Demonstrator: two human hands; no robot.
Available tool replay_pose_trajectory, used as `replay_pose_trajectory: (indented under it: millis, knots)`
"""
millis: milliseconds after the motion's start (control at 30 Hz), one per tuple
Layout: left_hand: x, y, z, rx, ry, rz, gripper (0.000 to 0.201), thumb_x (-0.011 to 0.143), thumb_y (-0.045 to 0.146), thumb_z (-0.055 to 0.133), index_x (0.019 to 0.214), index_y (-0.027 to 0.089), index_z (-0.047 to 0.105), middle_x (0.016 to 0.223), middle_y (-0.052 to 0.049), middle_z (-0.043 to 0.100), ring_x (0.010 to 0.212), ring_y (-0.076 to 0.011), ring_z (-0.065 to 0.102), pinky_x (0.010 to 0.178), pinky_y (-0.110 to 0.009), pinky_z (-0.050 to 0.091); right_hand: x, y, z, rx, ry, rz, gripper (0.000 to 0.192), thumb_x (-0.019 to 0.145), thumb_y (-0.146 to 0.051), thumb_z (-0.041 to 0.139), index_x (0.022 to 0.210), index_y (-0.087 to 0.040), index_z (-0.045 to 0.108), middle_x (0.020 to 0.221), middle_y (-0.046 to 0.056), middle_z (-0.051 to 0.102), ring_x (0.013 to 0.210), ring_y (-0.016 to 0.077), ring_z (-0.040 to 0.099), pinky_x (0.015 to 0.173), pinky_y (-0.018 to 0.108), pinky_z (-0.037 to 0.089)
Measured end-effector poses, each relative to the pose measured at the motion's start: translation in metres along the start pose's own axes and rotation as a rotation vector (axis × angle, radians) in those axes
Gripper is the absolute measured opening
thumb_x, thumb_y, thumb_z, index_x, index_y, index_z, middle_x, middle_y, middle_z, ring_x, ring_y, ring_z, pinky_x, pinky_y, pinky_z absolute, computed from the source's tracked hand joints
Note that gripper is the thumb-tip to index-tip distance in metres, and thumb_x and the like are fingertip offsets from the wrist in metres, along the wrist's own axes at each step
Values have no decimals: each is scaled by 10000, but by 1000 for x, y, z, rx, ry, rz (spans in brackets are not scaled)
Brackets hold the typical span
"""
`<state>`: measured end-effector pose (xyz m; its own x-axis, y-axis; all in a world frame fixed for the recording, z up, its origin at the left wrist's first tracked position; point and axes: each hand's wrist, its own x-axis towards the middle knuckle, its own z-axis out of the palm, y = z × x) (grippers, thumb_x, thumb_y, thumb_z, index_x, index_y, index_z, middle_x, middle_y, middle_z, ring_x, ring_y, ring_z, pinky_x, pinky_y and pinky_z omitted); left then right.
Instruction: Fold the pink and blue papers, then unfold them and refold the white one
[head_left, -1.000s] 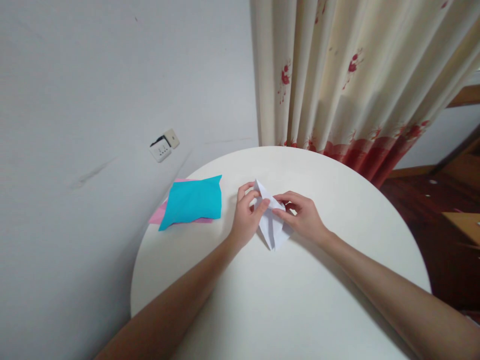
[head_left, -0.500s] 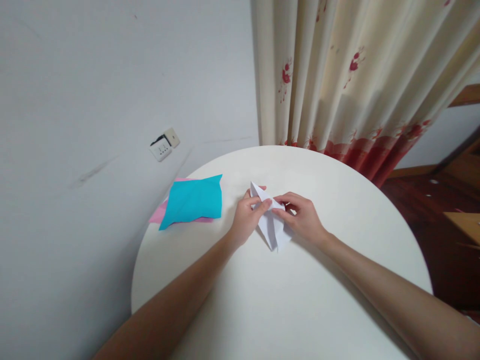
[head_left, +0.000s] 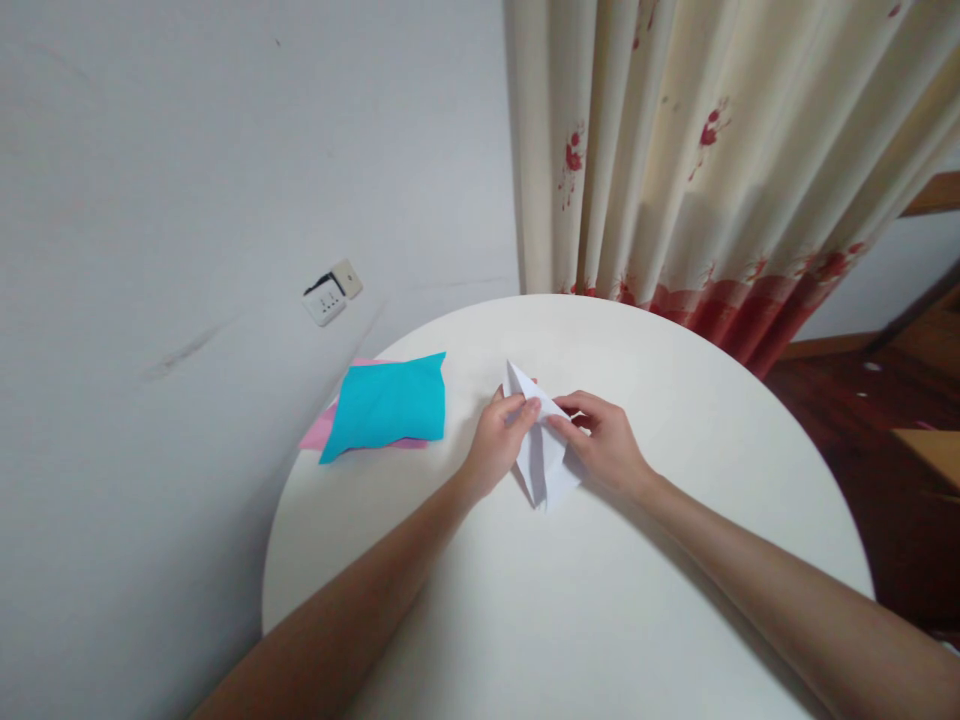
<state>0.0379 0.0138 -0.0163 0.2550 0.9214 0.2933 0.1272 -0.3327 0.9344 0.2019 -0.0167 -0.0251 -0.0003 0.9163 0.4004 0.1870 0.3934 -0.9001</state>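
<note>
Both hands grip a piece of folded white paper over the middle of the round table. My left hand pinches its left side, the thumb lying across the front and the other fingers mostly hidden behind. On the right edge, my right hand closes with thumb and fingertips. A pointed flap rises above the left thumb, and two folded points hang toward me. How many layers the paper has, I cannot tell.
A blue sheet of paper lies over pink paper on the left of the white table. A wall socket is behind it at left. A patterned curtain hangs beyond the far edge.
The paper has turned slightly, its lower points shifting a little left. My left thumb has moved slightly, and more of the upper flap shows. Both hands keep their hold.
</note>
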Motion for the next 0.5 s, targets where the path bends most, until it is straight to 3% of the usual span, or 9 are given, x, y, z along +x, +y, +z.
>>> replay_pose_trajectory:
  millis: [100,233,300,367,500]
  knots:
    - [0,-3,1,-41,80,29,270,910,471,570,967,210,610,1030,-54,629,970,-206,587,895,-315,443,3,7,1,101,59,131,203,822,-367,674,871,-180,739,854,60,718,714,182,607,632,298,468]
    - [2,-6,1,-281,191,-13,510,909,538,548,1342,310,404,1234,-60,577,988,-180,607,857,-301,476,8,14,1,220,167,254,198,750,-371,733,761,-174,712,723,26,681,628,155,567,586,279,420]
    - [4,-6,0,-400,141,-130,562,926,586,479,1409,324,363,1256,-73,587,999,-193,624,837,-319,494,10,13,-1,306,206,297,203,723,-371,755,760,-177,709,715,20,676,622,148,563,583,274,413]
    - [5,-5,-2,-471,42,-236,555,921,617,456,1364,283,464,1226,-86,622,1004,-214,634,811,-326,507,11,9,-2,379,225,315,212,705,-371,773,773,-179,714,732,21,683,639,148,573,604,277,427]
    - [5,-2,-3,-503,-159,-259,506,882,583,568,1226,216,617,1189,-95,666,1029,-236,634,831,-325,503,12,4,-6,486,240,324,243,682,-386,801,793,-186,720,756,20,698,675,152,594,661,291,465]
